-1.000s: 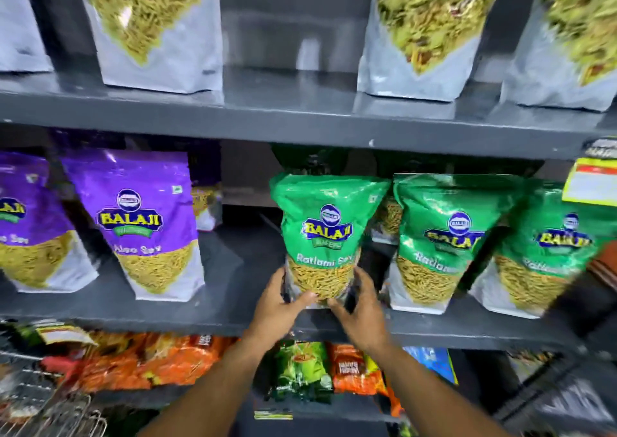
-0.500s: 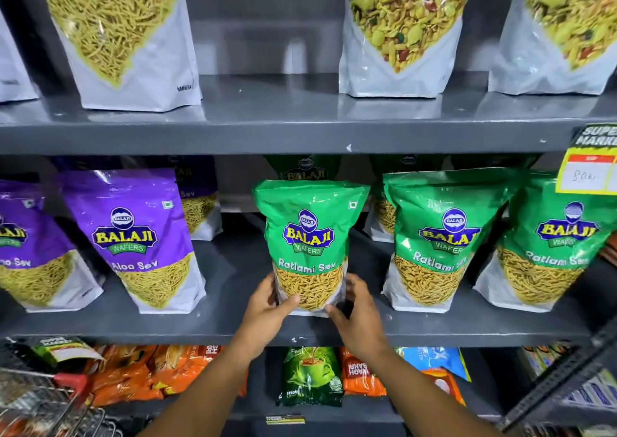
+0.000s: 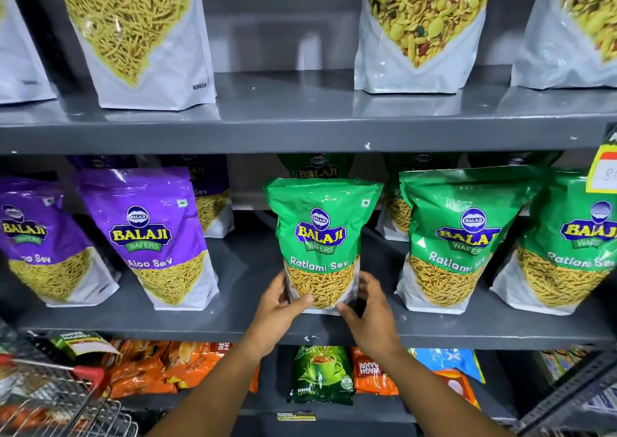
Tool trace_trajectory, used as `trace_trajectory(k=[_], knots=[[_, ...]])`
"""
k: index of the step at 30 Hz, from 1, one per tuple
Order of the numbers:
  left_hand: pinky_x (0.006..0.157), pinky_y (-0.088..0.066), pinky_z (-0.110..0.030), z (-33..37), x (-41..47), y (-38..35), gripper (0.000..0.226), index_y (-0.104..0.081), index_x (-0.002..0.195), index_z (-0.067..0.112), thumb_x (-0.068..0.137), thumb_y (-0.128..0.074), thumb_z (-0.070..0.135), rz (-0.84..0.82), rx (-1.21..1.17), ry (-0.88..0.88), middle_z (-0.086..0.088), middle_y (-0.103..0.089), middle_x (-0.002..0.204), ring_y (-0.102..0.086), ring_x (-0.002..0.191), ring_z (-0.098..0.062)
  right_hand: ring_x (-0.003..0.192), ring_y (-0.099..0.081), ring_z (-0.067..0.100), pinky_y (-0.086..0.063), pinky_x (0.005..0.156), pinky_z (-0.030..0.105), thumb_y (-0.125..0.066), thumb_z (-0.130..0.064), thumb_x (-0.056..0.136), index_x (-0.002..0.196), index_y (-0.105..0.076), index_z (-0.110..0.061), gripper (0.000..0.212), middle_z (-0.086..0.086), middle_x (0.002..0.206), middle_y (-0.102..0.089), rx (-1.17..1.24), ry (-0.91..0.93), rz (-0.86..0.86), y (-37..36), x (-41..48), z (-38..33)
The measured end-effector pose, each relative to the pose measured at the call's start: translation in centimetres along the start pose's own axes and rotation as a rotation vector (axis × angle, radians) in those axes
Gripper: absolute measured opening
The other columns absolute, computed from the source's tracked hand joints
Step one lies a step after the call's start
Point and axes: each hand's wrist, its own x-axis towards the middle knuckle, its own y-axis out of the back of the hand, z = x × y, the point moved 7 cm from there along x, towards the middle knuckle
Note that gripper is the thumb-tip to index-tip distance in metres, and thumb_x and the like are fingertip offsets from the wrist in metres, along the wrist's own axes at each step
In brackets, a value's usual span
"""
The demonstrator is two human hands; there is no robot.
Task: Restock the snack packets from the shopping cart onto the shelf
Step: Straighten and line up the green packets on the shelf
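While the green Ratlami Sev packet (image 3: 321,243) stands upright on the grey middle shelf (image 3: 233,316), the left hand (image 3: 278,306) and right hand (image 3: 369,306) clasp its lower corners, thumbs across the front. It stands between a purple Aloo Sev packet (image 3: 150,236) and another green packet (image 3: 457,239). The shopping cart (image 3: 50,400) sits lower left.

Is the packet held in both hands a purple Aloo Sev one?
No: the packet between the left hand and right hand is green, labelled Ratlami Sev.
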Motion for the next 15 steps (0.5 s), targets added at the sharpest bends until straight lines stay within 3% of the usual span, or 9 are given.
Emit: trace_trajectory(k=[2,4,5,7,10,12,15], knots=[[0.101,-0.044,-0.025,0.4,-1.2,0.4,0.062,-0.043,0.135,0.028,0.081,-0.073,0.021,0.178,0.102,-0.05,0.012,-0.055,0.133,-0.052,0.124,-0.006,0.116,-0.051,0.008,-0.043,0.097,0.028,-0.077,-0.025,0.077,0.138,-0.036,-0.024,0.074,-0.007,0.124,-0.053,0.019,-0.009,0.062,0.9,-0.6,0.0],[0.098,-0.041,-0.03,1.7,-4.1,0.7,0.048,-0.047,0.123,0.032,0.081,-0.067,0.044,0.481,0.338,-0.22,0.019,-0.05,0.121,-0.049,0.117,-0.01,0.116,-0.047,0.008,-0.04,0.096,0.027,-0.075,-0.025,0.079,0.134,-0.039,-0.023,0.066,-0.006,0.123,-0.047,0.061,-0.034,0.193,3.1,-2.1,0.7],[0.093,-0.042,-0.028,2.3,-5.7,-0.3,0.033,-0.049,0.11,0.037,0.082,-0.062,0.049,0.496,0.4,-0.349,0.023,-0.05,0.113,-0.051,0.109,-0.01,0.115,-0.046,0.008,-0.039,0.096,0.027,-0.073,-0.026,0.081,0.13,-0.041,-0.026,0.059,-0.007,0.121,-0.044,0.068,-0.026,0.285,4.6,-3.3,1.1],[0.089,-0.045,-0.025,2.6,-7.1,-4.5,0.019,-0.053,0.101,0.04,0.085,-0.058,0.049,0.263,0.415,-0.469,0.023,-0.054,0.108,-0.056,0.106,-0.011,0.115,-0.043,0.014,-0.035,0.098,0.028,-0.067,-0.034,0.084,0.125,-0.04,-0.028,0.05,-0.006,0.119,-0.038,0.032,-0.009,0.516,9.1,-5.3,2.3],[0.096,-0.04,-0.01,1.2,-6.0,-11.7,0.033,-0.049,0.118,0.053,0.085,-0.056,0.052,-0.124,0.337,-0.302,0.029,-0.049,0.131,-0.045,0.126,0.005,0.128,-0.036,0.03,-0.028,0.106,0.034,-0.05,-0.054,0.084,0.132,-0.036,-0.011,0.066,0.016,0.134,-0.038,0.006,-0.062,0.694,16.3,-4.7,5.1],[0.108,-0.031,-0.017,0.9,-3.9,-15.7,0.056,-0.03,0.137,0.05,0.087,-0.056,0.05,-0.181,0.304,-0.158,0.025,-0.029,0.148,-0.028,0.137,0.006,0.138,-0.032,0.028,-0.026,0.114,0.041,-0.048,-0.058,0.088,0.142,-0.028,-0.01,0.074,0.017,0.149,-0.033,0.07,-0.09,0.552,18.9,-1.9,6.4],[0.112,-0.025,-0.031,1.0,0.0,-19.9,0.081,-0.009,0.151,0.028,0.089,-0.059,0.042,-0.128,0.212,0.057,0.006,-0.019,0.158,-0.021,0.145,-0.013,0.143,-0.033,0.021,-0.032,0.115,0.047,-0.054,-0.055,0.085,0.149,-0.018,-0.023,0.081,0.005,0.156,-0.033,0.145,-0.073,0.287,19.4,1.3,7.0]])
